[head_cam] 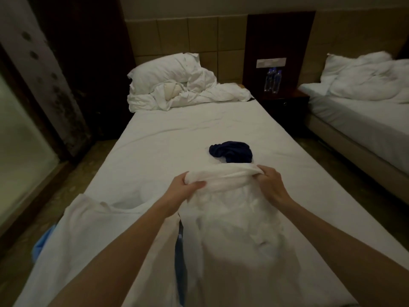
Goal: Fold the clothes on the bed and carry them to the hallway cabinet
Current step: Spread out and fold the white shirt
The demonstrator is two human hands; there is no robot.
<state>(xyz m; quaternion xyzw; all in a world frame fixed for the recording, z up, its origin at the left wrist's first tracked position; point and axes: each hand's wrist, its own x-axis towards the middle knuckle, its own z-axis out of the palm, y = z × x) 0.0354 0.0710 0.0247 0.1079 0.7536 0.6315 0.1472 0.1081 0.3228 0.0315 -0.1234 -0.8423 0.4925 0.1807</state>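
— White cotton garment (232,209), item one: where does it stand?

— Held up over the near half of the bed (168,138), its top edge bunched between my two hands, the rest hanging down toward me. I judge this the opening of the folding step; nothing here looks folded yet.

— Hands?

— My left hand (186,187): fingers curled, thumb on top, pinching the left end of the bunched edge. My right hand (271,180): fingers curled over the right end, gripping it. Both forearms reach forward, wrists about level.

— Other stock?

— Dark blue garment (231,151), crumpled, just beyond my hands. Second white garment (93,229), spread at the bed's near left.

— Next move?

— As I judge it: shake the cloth flat, lay it down smooth, then fold. The cabinet is not in view.
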